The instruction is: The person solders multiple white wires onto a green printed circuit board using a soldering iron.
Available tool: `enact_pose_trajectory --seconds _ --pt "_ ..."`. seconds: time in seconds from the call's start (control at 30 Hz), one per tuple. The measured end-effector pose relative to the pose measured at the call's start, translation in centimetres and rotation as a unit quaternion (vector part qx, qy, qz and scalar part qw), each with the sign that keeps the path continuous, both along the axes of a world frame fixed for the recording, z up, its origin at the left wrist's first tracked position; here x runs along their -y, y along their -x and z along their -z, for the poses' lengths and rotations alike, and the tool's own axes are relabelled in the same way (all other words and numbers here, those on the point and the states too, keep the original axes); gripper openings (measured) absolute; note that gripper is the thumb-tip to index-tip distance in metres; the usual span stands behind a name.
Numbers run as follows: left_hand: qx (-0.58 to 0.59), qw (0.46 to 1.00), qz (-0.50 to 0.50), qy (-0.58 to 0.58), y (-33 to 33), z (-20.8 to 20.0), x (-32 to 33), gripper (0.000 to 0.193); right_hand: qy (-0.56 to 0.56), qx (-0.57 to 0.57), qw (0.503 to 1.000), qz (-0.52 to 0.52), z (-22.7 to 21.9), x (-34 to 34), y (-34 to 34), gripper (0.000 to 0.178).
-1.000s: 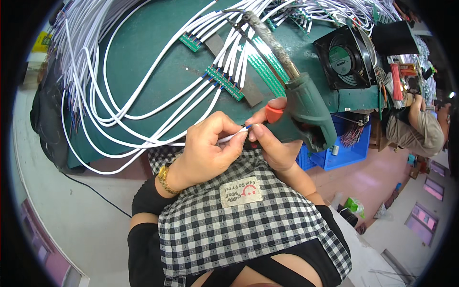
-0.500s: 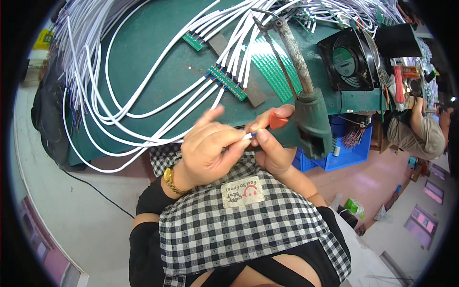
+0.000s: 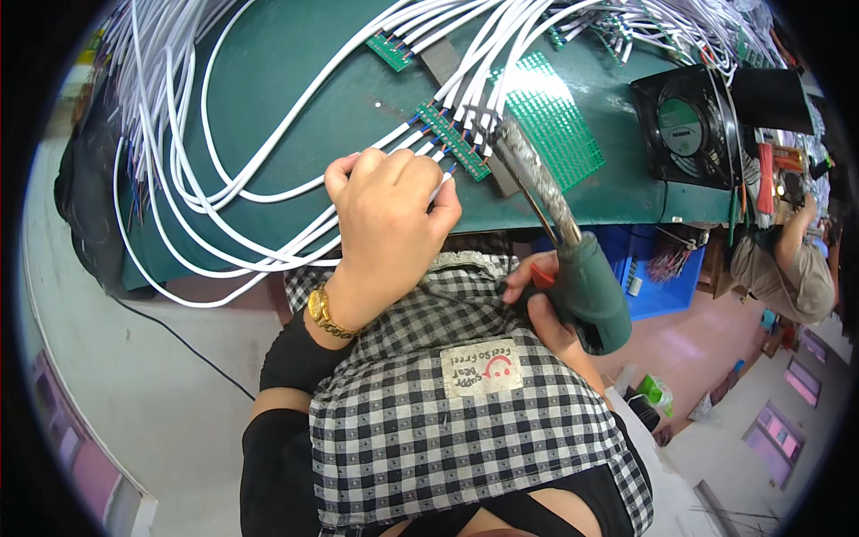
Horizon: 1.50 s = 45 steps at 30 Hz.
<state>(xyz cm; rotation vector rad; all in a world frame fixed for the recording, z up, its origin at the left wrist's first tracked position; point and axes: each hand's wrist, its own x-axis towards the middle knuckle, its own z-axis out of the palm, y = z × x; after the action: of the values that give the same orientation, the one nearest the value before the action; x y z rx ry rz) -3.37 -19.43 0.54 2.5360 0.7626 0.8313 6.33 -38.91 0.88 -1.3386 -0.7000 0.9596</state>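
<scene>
My left hand (image 3: 389,224) is closed around a white cable (image 3: 443,186), its thin wire end pointing at the near end of a narrow green circuit board (image 3: 465,154). Other white cables are joined to both long sides of this board. In my right hand (image 3: 548,315) is a soldering gun (image 3: 592,295) with a green body and a red trigger. Its long metal barrel slants up and left, the tip over the board's right side. The tip blurs against the cables, so whether it touches anything is unclear. A grey bar (image 3: 504,179) lies under the board.
A second small board (image 3: 388,52) with cables lies farther back. Right of the bar is a green board panel (image 3: 559,125). A black fan (image 3: 684,130) stands at the table's right. Blue bins (image 3: 667,291) sit below the edge. Cable bundles (image 3: 152,54) crowd the left; a co-worker is far right.
My hands have come apart. The left carried the cable end forward to the board; the right drew back right, and the soldering gun's tip swung down toward the board.
</scene>
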Motion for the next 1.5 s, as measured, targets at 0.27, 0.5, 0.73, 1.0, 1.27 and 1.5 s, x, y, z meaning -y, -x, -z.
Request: enact_pose_trajectory --seconds 0.27,0.5,0.73,1.0,1.27,1.5 --pt "0.035 0.999 0.005 0.025 -0.3 0.0 0.0 0.016 0.115 0.125 0.984 -0.061 -1.3 2.4 -0.5 0.033" --pt "0.005 1.000 -0.020 -0.022 -0.2 0.0 0.0 0.018 0.089 0.074 0.993 -0.025 -0.4 2.9 0.0 0.034" --pt "-0.001 1.000 -0.009 -0.025 -0.2 0.0 0.0 0.018 0.088 0.113 0.989 -0.046 -0.7 3.1 -0.6 0.035" --pt "0.002 0.999 -0.006 0.036 -0.5 0.2 -0.3 0.018 0.221 0.249 0.943 -0.017 -0.4 3.5 -0.7 0.016" --pt "-0.011 1.000 -0.005 0.022 -0.4 0.3 -0.3 0.016 0.283 0.422 0.860 -0.045 1.0 4.5 -0.5 0.027" --pt "-0.018 0.999 -0.007 0.027 -0.6 0.3 -0.2 0.016 0.338 0.374 0.861 -0.067 -0.5 3.1 -0.6 0.016"
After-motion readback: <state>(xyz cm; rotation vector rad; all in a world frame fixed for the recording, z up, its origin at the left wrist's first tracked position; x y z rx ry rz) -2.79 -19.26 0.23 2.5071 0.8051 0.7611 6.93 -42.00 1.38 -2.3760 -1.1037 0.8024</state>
